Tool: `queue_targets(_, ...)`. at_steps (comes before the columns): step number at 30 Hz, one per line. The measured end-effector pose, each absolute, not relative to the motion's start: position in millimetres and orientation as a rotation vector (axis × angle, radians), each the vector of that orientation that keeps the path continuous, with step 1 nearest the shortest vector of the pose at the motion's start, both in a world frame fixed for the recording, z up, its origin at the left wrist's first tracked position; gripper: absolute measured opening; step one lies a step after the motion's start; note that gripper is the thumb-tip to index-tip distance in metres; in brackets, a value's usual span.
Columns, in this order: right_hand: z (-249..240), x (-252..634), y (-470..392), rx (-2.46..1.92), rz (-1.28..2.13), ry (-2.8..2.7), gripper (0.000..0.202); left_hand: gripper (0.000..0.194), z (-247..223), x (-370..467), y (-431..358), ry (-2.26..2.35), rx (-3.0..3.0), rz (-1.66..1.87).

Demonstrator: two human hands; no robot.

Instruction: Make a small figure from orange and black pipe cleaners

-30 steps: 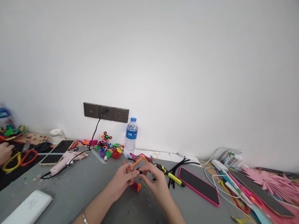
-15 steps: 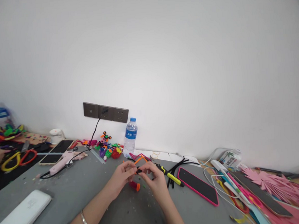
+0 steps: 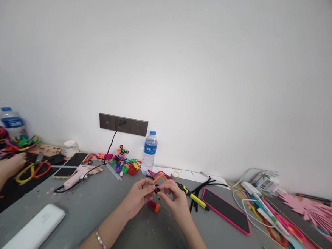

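My left hand (image 3: 139,197) and my right hand (image 3: 174,200) meet over the grey table, both closed in a pinch. Between their fingertips is a small curled piece of black pipe cleaner (image 3: 157,189), partly hidden by the fingers. Just below the fingers lies a small red and orange fuzzy piece (image 3: 154,206). Bent orange pipe cleaner (image 3: 159,175) and magenta pipe cleaner show behind the hands. To the right of my right hand are several black pipe cleaners (image 3: 198,190) and a tool with yellow-and-black handles (image 3: 198,200).
A water bottle (image 3: 149,152) stands by the wall beside small colourful fuzzy figures (image 3: 126,163). At left lie a pink glue gun (image 3: 74,178), a white oblong case (image 3: 28,238), scissors (image 3: 34,171) and another person's hand (image 3: 11,165). A pink-edged phone (image 3: 226,211) lies at right.
The view has turned slightly left, so things sit further right in it. My hands keep pinching the black piece. The other person's hand shows more fully at the left.
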State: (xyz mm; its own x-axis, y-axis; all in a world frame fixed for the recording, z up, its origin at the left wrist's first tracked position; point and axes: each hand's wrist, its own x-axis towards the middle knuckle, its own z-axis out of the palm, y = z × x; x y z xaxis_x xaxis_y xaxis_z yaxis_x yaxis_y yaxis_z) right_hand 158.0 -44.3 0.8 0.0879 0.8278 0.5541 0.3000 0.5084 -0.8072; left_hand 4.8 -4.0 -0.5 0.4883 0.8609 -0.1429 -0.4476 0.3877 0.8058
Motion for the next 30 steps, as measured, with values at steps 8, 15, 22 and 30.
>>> queue_targets(8,-1.7,157.2,-43.6,-1.072,0.441,-1.409,0.004,0.024,0.9,4.5,-8.9,0.539,0.796,0.788)
queue_targets(15,-2.0,155.1,-43.8,-1.062,0.467,-1.441,0.004,0.026,-0.5,5.1,-8.3,0.564,0.84,0.789)
queue_targets(22,-2.3,155.9,-44.7,-1.028,0.505,-1.473,0.004,0.031,-2.8,5.2,-8.0,0.544,0.691,0.725)
queue_targets(30,-1.9,155.9,-43.7,-1.025,0.486,-1.425,0.005,0.025,2.0,6.0,-11.8,0.492,0.635,0.738)
